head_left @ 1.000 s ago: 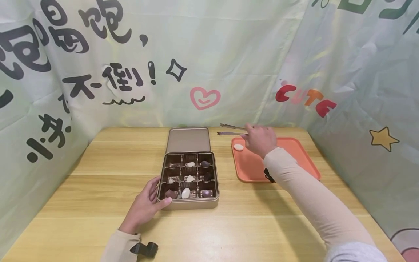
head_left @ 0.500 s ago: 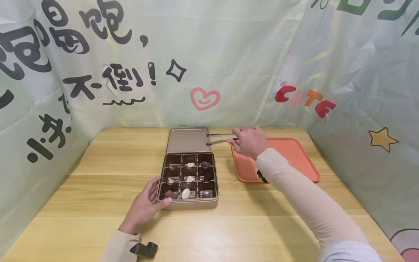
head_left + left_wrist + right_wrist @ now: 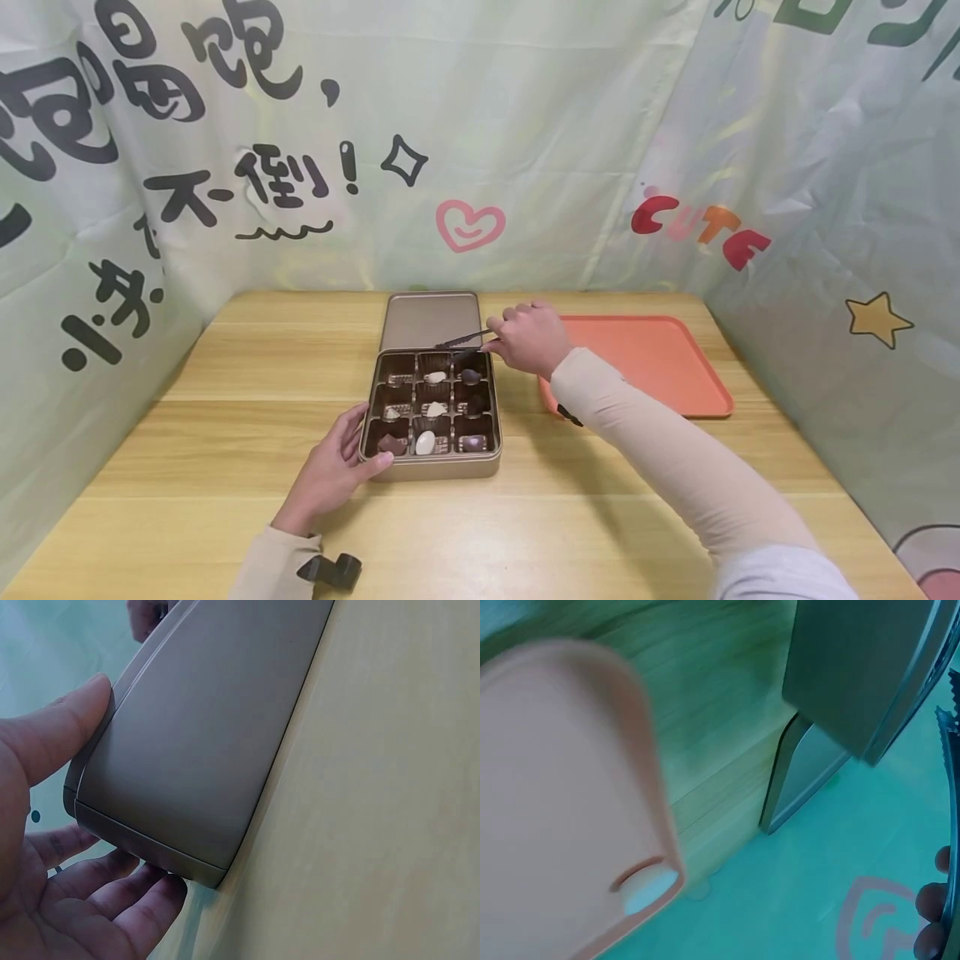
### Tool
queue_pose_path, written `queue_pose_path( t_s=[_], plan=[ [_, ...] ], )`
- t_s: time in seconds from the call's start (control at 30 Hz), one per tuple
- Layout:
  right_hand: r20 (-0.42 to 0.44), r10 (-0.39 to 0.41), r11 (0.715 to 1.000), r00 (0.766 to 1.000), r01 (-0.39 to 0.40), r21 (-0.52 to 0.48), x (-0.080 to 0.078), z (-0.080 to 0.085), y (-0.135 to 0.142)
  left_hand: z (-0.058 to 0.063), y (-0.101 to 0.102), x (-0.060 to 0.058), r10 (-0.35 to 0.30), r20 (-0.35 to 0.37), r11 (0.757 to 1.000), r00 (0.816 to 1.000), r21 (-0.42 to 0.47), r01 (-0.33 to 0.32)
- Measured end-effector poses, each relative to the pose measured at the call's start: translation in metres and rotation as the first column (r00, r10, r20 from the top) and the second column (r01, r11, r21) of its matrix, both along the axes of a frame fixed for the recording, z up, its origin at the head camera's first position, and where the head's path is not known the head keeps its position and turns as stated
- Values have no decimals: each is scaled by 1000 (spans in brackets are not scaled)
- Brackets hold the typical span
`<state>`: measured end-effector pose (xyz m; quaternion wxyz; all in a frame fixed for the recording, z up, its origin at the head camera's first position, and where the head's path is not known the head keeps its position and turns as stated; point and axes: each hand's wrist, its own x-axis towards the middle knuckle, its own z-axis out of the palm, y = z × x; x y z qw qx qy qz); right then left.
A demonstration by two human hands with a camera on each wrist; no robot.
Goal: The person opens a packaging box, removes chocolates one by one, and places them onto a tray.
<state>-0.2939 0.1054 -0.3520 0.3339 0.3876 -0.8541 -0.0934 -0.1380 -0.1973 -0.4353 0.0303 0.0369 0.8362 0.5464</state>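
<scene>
A brown metal tin (image 3: 438,471) stands uncovered, its dark insert divided into small compartments. White and dark chocolate-like pieces sit in several of them; one white oval piece (image 3: 425,442) lies in the front middle. My left hand (image 3: 330,471) grips the tin's front left corner, thumb on the front rim and fingers along the left side. With my right hand (image 3: 531,337) I hold metal tongs (image 3: 463,339), pointing left over the tin's back right edge. Their toothed tips are spread apart in the right wrist view, and no piece shows between them.
Right of the tin lies an orange tray (image 3: 652,367), partly covered by my right forearm. A white oval piece (image 3: 651,891) rests in its corner. The tin's lid (image 3: 432,321) lies behind the tin. A printed cloth (image 3: 555,150) hangs around the wooden table (image 3: 247,417).
My right hand has carried the tongs left and toward me, from above the tray to the tin's back right edge. My left hand has stayed on the tin's corner.
</scene>
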Motion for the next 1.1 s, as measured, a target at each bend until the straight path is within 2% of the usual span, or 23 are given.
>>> queue_pose_path(
  t_s=[0.2,0.5,0.7,0.83,1.1],
  plan=[
    [-21,-10,997,1000,12,76,4,3,-16,0,0,0,-1,-4,1000,1000,0,1],
    [60,-125,965,990,107,241,7,13,-40,-1,-1,0,-1,-5,1000,1000,8,1],
    [121,-228,933,966,181,312,13,21,-56,0,0,0,-2,-3,1000,1000,5,2],
    [115,-279,909,953,223,353,16,24,-67,-1,-1,-1,-3,-1,1000,1000,-10,3],
    [125,-400,850,908,317,420,24,27,-88,-1,0,0,-1,-9,1000,1000,-24,1]
  ],
)
